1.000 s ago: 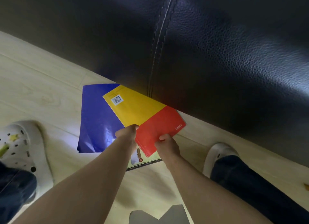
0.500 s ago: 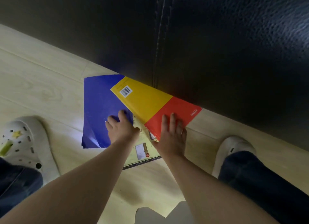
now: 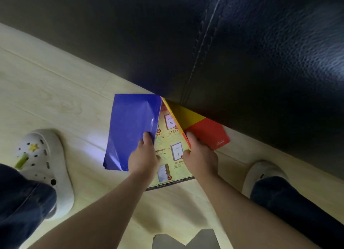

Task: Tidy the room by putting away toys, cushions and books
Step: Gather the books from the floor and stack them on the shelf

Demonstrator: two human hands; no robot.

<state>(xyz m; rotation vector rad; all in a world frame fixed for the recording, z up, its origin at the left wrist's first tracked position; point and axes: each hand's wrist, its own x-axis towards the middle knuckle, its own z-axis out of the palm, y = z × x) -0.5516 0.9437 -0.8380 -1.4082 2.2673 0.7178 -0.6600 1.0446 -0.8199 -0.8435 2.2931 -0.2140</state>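
Left hand [image 3: 144, 156] pinches blue book's [image 3: 130, 127] edge; right hand [image 3: 201, 155] seemingly grips yellow-red book [image 3: 204, 131], touching sofa [image 3: 242, 62] at one o'clock; floor [image 3: 55, 100] spreads toward nine.

Glossy blue book [image 3: 130, 126], yellow-and-red book [image 3: 206, 131] tilted up, printed catalogue [image 3: 172, 137] flat beneath them

A blue book [image 3: 130, 126], a yellow-and-red book [image 3: 202, 131], a pale yellow printed sheet [image 3: 168, 137], black sofa [image 3: 242, 62], white clogs [image 3: 42, 155].
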